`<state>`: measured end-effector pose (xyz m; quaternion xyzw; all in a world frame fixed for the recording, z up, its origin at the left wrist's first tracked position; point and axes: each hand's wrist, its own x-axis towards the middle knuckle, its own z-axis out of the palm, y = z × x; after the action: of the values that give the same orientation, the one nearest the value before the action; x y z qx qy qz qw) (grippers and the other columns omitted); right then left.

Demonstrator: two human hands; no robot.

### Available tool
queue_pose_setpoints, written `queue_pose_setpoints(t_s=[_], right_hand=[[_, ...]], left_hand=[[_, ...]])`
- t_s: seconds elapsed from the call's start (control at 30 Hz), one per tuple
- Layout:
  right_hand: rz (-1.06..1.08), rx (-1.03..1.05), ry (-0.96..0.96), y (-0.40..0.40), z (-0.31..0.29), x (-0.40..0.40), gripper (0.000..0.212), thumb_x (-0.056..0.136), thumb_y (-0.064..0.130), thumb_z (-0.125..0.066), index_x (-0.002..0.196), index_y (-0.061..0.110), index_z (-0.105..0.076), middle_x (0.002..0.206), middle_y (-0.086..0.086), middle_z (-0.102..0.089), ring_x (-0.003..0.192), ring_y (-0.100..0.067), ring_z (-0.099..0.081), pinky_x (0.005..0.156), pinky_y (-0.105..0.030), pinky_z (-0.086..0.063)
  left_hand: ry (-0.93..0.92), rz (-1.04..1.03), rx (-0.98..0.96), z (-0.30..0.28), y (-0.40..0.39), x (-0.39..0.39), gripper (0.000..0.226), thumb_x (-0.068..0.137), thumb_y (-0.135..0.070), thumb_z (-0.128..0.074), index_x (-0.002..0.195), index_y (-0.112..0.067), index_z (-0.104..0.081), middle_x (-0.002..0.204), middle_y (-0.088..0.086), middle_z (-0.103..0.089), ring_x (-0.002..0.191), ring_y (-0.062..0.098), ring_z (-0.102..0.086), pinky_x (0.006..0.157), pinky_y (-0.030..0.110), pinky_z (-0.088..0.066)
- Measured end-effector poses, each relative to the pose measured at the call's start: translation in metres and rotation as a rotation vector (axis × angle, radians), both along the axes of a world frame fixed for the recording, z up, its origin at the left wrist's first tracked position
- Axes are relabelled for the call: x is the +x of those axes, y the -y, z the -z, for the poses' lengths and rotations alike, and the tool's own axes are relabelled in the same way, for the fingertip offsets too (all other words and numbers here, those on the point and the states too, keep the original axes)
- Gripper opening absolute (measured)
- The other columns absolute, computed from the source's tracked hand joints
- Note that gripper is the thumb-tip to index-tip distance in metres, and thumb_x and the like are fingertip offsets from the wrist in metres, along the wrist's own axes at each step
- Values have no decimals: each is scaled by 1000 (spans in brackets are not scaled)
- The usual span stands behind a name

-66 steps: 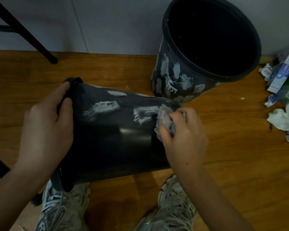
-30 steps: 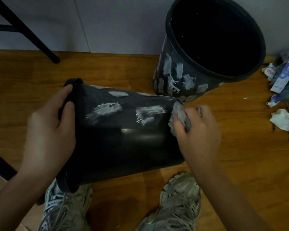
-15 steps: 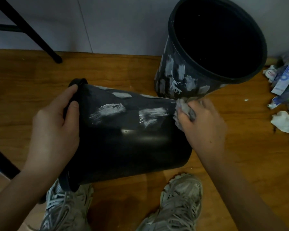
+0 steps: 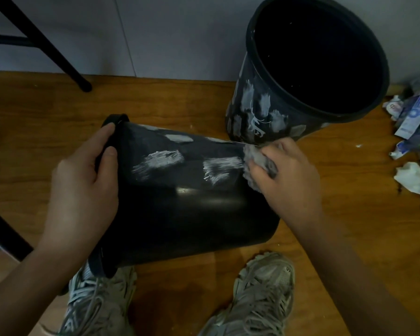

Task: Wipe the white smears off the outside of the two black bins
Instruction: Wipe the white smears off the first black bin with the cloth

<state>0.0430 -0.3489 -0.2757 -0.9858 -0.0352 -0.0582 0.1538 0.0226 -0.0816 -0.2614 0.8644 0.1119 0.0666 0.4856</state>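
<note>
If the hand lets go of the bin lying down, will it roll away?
Probably a little: the lying bin is round and rests on smooth floor. It tapers, so it would likely curve. The left hand gripping its rim seems to steady it.

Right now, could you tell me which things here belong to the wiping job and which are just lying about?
In the job:
tipped bin, gripped by left hand
wad, held by right hand
upright bin, smeared

Lying about:
boxes
tissue
chair leg

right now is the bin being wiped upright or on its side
On its side: the held bin lies across the floor, rim facing left.
</note>
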Motion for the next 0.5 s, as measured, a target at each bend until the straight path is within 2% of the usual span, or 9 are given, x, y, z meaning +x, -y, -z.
queue_pose_setpoints(t_s=[0.13,0.23,0.37,0.5], right_hand=[[25,24,110,-6,5,-29,23,87,27,-61,96,8,-68,100,-9,-58,79,-22,-56,60,-28,-42],[34,11,88,-9,3,-18,28,91,33,-53,97,11,-69,101,-6,-58,81,-19,-56,61,-25,-36],[33,-42,54,-22,2,5,21,91,32,-57,98,15,-68,101,-4,-57,86,-20,-57,65,-26,-33],[-17,30,64,-21,0,-16,26,89,32,-55,101,13,-69,104,-3,-57,88,-18,-56,66,-23,-35]], left_hand=[[6,27,-16,0,-2,-2,38,101,-12,-42,138,-12,-48,104,-31,-46,87,-34,-44,71,-9,-32],[10,40,-19,0,-3,-3,37,101,-13,-42,138,-13,-48,116,-19,-53,92,-24,-49,74,-10,-32],[15,29,-19,-1,0,-7,37,101,-11,-43,138,-12,-49,101,-31,-47,83,-34,-44,70,-9,-32],[8,27,-41,1,-1,-6,38,101,-10,-43,139,-11,-49,95,-32,-47,82,-31,-48,68,-7,-34]])
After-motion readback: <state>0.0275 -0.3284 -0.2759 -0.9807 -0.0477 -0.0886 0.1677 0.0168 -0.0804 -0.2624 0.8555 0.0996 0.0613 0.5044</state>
